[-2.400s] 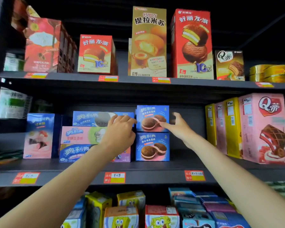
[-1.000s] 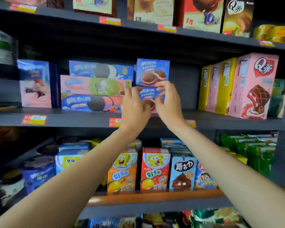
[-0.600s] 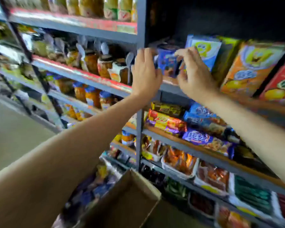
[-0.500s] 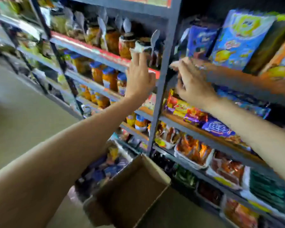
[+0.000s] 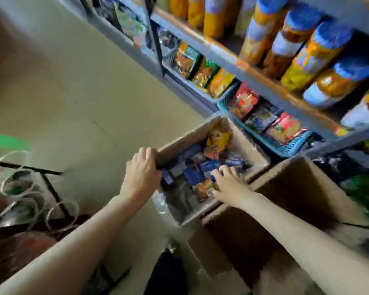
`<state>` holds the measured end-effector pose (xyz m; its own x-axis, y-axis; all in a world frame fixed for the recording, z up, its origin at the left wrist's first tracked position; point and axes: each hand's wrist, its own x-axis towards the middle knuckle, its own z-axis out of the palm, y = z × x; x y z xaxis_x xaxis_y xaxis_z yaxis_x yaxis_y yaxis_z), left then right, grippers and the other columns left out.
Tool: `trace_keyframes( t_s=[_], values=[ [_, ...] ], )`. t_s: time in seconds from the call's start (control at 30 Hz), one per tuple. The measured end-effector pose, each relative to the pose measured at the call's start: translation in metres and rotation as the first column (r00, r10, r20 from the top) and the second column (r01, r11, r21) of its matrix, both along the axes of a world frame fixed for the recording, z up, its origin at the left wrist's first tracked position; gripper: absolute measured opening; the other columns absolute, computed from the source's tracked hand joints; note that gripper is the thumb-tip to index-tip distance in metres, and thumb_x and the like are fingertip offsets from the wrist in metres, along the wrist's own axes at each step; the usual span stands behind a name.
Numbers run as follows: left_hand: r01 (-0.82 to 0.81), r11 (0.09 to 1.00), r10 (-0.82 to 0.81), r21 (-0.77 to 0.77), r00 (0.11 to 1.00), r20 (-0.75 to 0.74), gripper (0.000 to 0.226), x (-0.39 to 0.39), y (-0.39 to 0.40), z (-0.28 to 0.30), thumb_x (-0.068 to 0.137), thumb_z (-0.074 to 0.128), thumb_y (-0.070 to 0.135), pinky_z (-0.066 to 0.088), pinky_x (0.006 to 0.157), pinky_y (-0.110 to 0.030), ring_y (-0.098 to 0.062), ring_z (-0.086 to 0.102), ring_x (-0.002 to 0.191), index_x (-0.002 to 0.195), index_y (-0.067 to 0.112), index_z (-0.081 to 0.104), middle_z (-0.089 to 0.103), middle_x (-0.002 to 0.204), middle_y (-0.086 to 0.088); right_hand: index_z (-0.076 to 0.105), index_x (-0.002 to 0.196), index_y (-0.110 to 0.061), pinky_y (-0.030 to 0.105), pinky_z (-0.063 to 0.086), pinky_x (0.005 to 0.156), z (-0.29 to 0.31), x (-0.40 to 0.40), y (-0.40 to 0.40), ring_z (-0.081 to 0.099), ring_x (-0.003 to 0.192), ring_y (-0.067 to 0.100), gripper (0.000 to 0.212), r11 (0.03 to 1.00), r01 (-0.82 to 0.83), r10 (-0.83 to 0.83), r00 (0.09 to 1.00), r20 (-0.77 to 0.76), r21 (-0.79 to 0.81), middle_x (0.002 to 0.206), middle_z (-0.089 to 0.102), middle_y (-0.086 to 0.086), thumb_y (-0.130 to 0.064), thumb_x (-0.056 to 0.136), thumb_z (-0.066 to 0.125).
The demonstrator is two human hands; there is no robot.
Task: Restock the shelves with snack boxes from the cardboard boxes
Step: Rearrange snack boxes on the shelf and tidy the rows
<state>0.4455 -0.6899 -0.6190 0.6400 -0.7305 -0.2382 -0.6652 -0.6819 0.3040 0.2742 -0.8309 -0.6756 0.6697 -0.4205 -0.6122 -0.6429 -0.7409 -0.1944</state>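
An open cardboard box (image 5: 184,136) stands on the floor in front of the shelves. Inside lie several snack boxes, mostly blue (image 5: 192,176), and a yellow pack (image 5: 218,138) at the far end. My left hand (image 5: 141,172) is at the box's left rim, with its fingers curled over the edge. My right hand (image 5: 229,184) reaches into the box from the near side, fingers spread and lying on the blue snack boxes, holding nothing. The image is blurred by motion.
A second cardboard box (image 5: 296,188) stands to the right, nearer to me. The shelves (image 5: 264,86) at upper right carry jars, and blue baskets (image 5: 285,150) of packets below them. Bare floor (image 5: 73,92) lies to the left. A wire rack (image 5: 30,194) is at lower left.
My view has swung from the shelf down to the floor. Both hands have dropped from the shelf edge to the open cardboard box, the right one going inside it.
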Motion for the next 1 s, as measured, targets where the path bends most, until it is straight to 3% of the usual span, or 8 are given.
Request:
trace_keyframes(
  t_s=[0.13, 0.3, 0.5, 0.6, 0.73, 0.87, 0.93, 1.0],
  values=[
    [0.200, 0.965, -0.188, 0.169, 0.979, -0.083, 0.046, 0.020, -0.010, -0.144, 0.077, 0.051, 0.003, 0.041, 0.092, -0.048, -0.041, 0.051, 0.105, 0.122, -0.003, 0.048, 0.050, 0.112, -0.023, 0.034, 0.132, -0.018, 0.045, 0.027, 0.106, -0.149, 0.040, 0.000, 0.029, 0.131, 0.035, 0.077, 0.996, 0.087, -0.087, 0.988, -0.129, -0.008, 0.139, 0.032, 0.014, -0.063, 0.076, 0.060],
    [0.387, 0.870, -0.372, 0.306, 0.922, -0.109, 0.052, 0.040, -0.028, -0.263, 0.085, 0.053, 0.015, 0.042, 0.095, -0.044, -0.034, 0.046, 0.114, 0.134, 0.005, 0.037, 0.042, 0.126, -0.015, 0.008, 0.148, -0.017, 0.050, 0.019, 0.110, -0.284, 0.089, -0.004, 0.025, 0.136, 0.041, 0.102, 0.990, 0.137, -0.143, 0.962, -0.234, -0.041, 0.149, 0.020, 0.023, -0.062, 0.075, 0.063],
    [0.301, 0.937, -0.282, 0.179, 0.951, -0.123, 0.051, 0.060, -0.035, -0.317, 0.085, 0.052, 0.011, 0.036, 0.097, -0.034, -0.029, 0.045, 0.115, 0.133, 0.009, 0.036, 0.042, 0.123, -0.011, -0.015, 0.148, -0.010, 0.059, 0.025, 0.104, -0.392, 0.133, 0.018, 0.023, 0.133, 0.052, 0.072, 0.985, 0.105, -0.147, 0.928, -0.342, -0.138, 0.150, 0.008, 0.033, -0.029, 0.100, 0.035],
    [0.283, 0.951, -0.263, 0.124, 0.951, -0.161, 0.048, 0.055, -0.034, -0.322, 0.085, 0.051, 0.010, 0.036, 0.094, -0.032, -0.028, 0.047, 0.114, 0.131, 0.008, 0.038, 0.043, 0.122, -0.010, -0.013, 0.149, -0.016, 0.050, 0.030, 0.104, -0.381, 0.125, 0.007, 0.031, 0.129, 0.050, 0.083, 0.986, 0.135, -0.162, 0.928, -0.337, -0.101, 0.147, 0.012, 0.031, -0.032, 0.095, 0.048],
    [0.274, 0.953, -0.232, 0.129, 0.935, -0.270, 0.062, 0.038, -0.045, -0.312, 0.082, 0.060, 0.017, 0.038, 0.100, -0.035, -0.027, 0.044, 0.122, 0.137, 0.010, 0.033, 0.041, 0.131, -0.009, 0.001, 0.150, -0.024, 0.046, 0.033, 0.108, -0.332, 0.104, -0.035, 0.029, 0.136, 0.040, 0.104, 0.826, 0.423, -0.389, 0.906, -0.167, 0.373, 0.152, 0.019, 0.019, -0.043, 0.075, 0.072],
    [0.320, 0.927, -0.234, 0.197, 0.902, -0.363, 0.105, 0.007, -0.071, -0.280, 0.073, 0.072, 0.042, 0.023, 0.113, -0.042, -0.026, 0.016, 0.144, 0.149, 0.010, 0.007, 0.014, 0.155, -0.007, 0.025, 0.143, -0.027, 0.038, 0.046, 0.093, -0.244, 0.085, -0.073, 0.052, 0.116, 0.021, 0.083, 0.508, 0.538, -0.523, 0.813, -0.255, 0.672, 0.139, 0.043, 0.001, -0.048, 0.076, 0.069],
    [0.315, 0.921, -0.225, 0.230, 0.911, -0.347, 0.118, -0.011, -0.087, -0.251, 0.069, 0.073, 0.051, 0.012, 0.118, -0.042, -0.021, 0.003, 0.146, 0.149, 0.014, -0.005, 0.003, 0.157, -0.002, 0.028, 0.141, -0.031, 0.034, 0.051, 0.080, -0.198, 0.070, -0.088, 0.056, 0.094, 0.016, 0.075, 0.475, 0.536, -0.483, 0.822, -0.303, 0.698, 0.129, 0.047, 0.000, -0.047, 0.078, 0.066],
    [0.275, 0.946, -0.194, 0.172, 0.905, -0.379, 0.121, -0.024, -0.103, -0.219, 0.066, 0.078, 0.047, 0.014, 0.117, -0.038, -0.021, 0.013, 0.144, 0.149, 0.016, -0.004, 0.014, 0.155, -0.005, 0.023, 0.144, -0.032, 0.035, 0.048, 0.086, -0.154, 0.050, -0.102, 0.053, 0.107, 0.017, 0.074, 0.514, 0.518, -0.479, 0.835, -0.273, 0.683, 0.136, 0.042, 0.001, -0.044, 0.082, 0.062]
  ],
)
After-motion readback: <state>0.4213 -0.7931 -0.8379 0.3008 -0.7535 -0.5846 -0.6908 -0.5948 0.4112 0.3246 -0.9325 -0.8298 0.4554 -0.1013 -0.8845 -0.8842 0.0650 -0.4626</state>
